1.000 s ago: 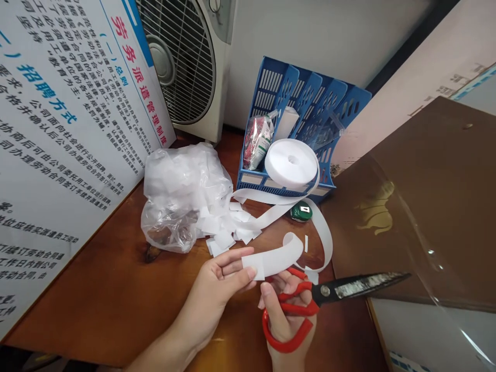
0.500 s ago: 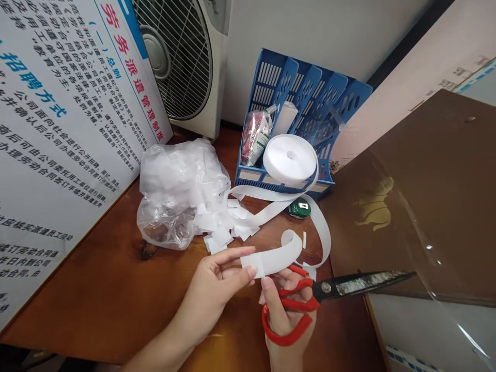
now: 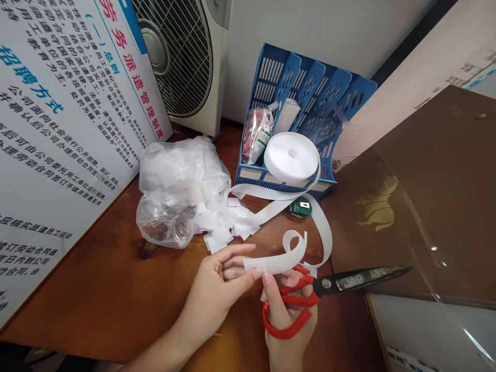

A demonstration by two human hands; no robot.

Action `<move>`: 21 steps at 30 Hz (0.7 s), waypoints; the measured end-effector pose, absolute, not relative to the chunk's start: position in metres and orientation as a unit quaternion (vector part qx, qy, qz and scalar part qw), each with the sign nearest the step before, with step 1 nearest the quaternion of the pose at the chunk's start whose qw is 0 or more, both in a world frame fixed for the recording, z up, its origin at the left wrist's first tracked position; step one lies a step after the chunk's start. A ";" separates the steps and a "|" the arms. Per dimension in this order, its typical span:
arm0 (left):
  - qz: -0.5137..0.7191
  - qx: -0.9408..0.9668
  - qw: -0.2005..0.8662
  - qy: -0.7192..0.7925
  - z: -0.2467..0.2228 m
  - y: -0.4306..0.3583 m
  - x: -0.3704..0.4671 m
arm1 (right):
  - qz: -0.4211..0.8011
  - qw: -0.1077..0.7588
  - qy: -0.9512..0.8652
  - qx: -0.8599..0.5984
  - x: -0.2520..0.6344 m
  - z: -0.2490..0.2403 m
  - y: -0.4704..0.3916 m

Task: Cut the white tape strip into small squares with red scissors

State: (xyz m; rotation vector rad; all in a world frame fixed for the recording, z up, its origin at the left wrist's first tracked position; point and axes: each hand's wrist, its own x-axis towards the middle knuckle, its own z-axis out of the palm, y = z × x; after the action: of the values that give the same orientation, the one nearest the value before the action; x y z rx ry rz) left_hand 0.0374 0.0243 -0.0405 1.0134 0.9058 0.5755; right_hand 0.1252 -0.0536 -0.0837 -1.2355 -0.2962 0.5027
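Observation:
Between thumb and fingers my left hand (image 3: 220,281) pinches the end of a white tape strip (image 3: 284,262), whose far part curls upward. Close beside it, my right hand (image 3: 289,310) is closed around red-handled scissors (image 3: 290,299). Their dark, worn blades point right and lie together. The right thumb tip is at the strip's lower edge; whether it presses on it I cannot tell. Behind the hands lie many cut white pieces (image 3: 220,235), spilling out of a clear plastic bag (image 3: 182,186). A long white band runs from a large tape roll (image 3: 291,156) to near my right hand.
The roll rests against a blue file rack (image 3: 267,77) holding a plastic-wrapped packet (image 3: 256,135). A green tape measure (image 3: 301,207) lies on the wooden table (image 3: 116,289). A fan (image 3: 182,62) stands behind, a printed board (image 3: 77,129) leans left, and a brown panel (image 3: 426,206) rises right.
The left thumb and fingers have shifted slightly right along the strip, and its curled end has turned and tightened. The scissors stay in my right hand almost unmoved. The view has shifted slightly.

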 end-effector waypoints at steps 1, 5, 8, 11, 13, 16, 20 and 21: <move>0.262 0.464 0.740 0.411 -0.041 0.024 0.037 | 0.235 0.774 -0.128 -0.574 0.125 -0.082 -0.053; 0.246 0.467 0.750 0.398 -0.042 0.026 0.035 | 0.239 0.764 -0.122 -0.587 0.126 -0.080 -0.053; 0.241 0.472 0.748 0.399 -0.043 0.028 0.034 | 0.239 0.768 -0.131 -0.579 0.126 -0.081 -0.053; 0.243 0.504 0.726 0.400 -0.044 0.031 0.032 | 0.240 0.765 -0.133 -0.582 0.125 -0.081 -0.054; 0.227 0.523 0.718 0.399 -0.044 0.034 0.030 | 0.244 0.755 -0.132 -0.594 0.125 -0.082 -0.055; 0.182 0.542 0.716 0.401 -0.044 0.041 0.026 | 0.255 0.733 -0.145 -0.613 0.124 -0.083 -0.055; 0.180 0.567 0.698 0.399 -0.043 0.051 0.020 | 0.237 0.722 -0.165 -0.629 0.126 -0.090 -0.053; 0.187 0.569 0.692 0.403 -0.042 0.053 0.018 | 0.232 0.722 -0.169 -0.630 0.129 -0.092 -0.055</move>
State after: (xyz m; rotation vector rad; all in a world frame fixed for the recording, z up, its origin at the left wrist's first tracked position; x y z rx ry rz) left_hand 0.0183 0.0530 -0.0422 1.2713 0.9011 0.4182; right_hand 0.1288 -0.0547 -0.0920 -1.3908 -0.3732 0.5131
